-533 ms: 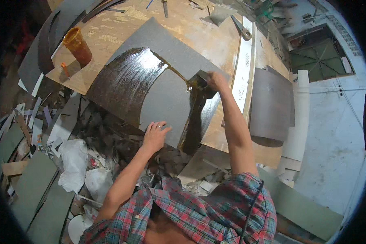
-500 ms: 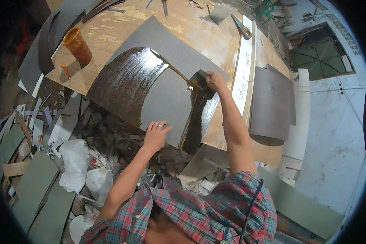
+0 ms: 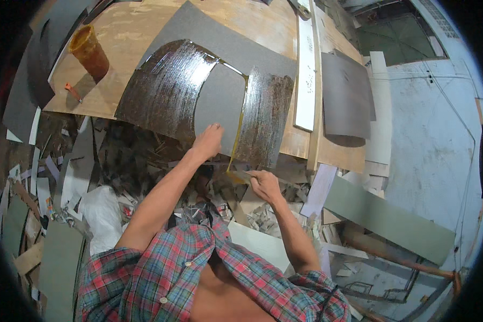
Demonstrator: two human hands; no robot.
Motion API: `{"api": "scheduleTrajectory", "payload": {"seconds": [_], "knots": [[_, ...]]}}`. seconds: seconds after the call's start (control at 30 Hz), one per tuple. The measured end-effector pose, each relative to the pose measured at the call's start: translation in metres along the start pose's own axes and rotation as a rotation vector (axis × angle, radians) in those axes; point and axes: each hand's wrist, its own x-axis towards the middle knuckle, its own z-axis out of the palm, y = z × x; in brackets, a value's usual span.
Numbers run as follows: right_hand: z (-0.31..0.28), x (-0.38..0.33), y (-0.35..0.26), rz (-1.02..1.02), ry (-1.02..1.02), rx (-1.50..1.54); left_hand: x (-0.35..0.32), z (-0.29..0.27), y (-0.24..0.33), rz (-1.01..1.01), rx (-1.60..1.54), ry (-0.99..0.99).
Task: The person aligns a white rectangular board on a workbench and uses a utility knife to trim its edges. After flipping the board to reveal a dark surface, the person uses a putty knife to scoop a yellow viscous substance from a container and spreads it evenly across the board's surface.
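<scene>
A grey sheet [image 3: 225,94] lies at the table's near edge, its left and right parts coated with shiny brown glue [image 3: 169,80]. An uncoated grey patch remains between them. My left hand [image 3: 208,142] is at the sheet's near edge over this patch, fingers curled together; whatever they may hold is hidden. My right hand [image 3: 265,187] grips a flat spreader [image 3: 241,176] just in front of the sheet. Yellow-brown glue coats the spreader's left end, and a strand of glue [image 3: 235,147] runs from it up along the patch's right border.
A glue-stained brown pot [image 3: 89,53] and an orange-handled tool [image 3: 73,92] are at left on the wooden table [image 3: 131,24]. A white strip [image 3: 305,75] and dark curved sheets [image 3: 344,99] lie right. Offcuts and a white sack [image 3: 103,217] cover the floor.
My right hand has drawn the spreader down toward me, off the sheet's near edge. The right band of glue is spread wider. My left hand has moved slightly up, and its fingers have curled in.
</scene>
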Motion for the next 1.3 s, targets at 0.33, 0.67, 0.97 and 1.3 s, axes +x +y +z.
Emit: {"api": "scheduleTrajectory", "payload": {"seconds": [0.33, 0.67, 0.97, 1.3], "knots": [[-0.162, 0.121, -0.051, -0.084, 0.416, 0.596, -0.01, -0.01, -0.015, 0.042, -0.05, -0.011], [-0.11, 0.286, -0.012, -0.376, 0.423, -0.283, -0.035, -0.005, 0.014, -0.114, -0.027, 0.095], [-0.087, 0.304, -0.016, -0.273, 0.243, -0.297, -0.061, 0.001, 0.013, -0.011, 0.206, 0.028], [0.037, 0.04, -0.07, -0.116, 0.048, -0.173, -0.198, -0.082, -0.098, -0.06, -0.23, 0.334]]}}
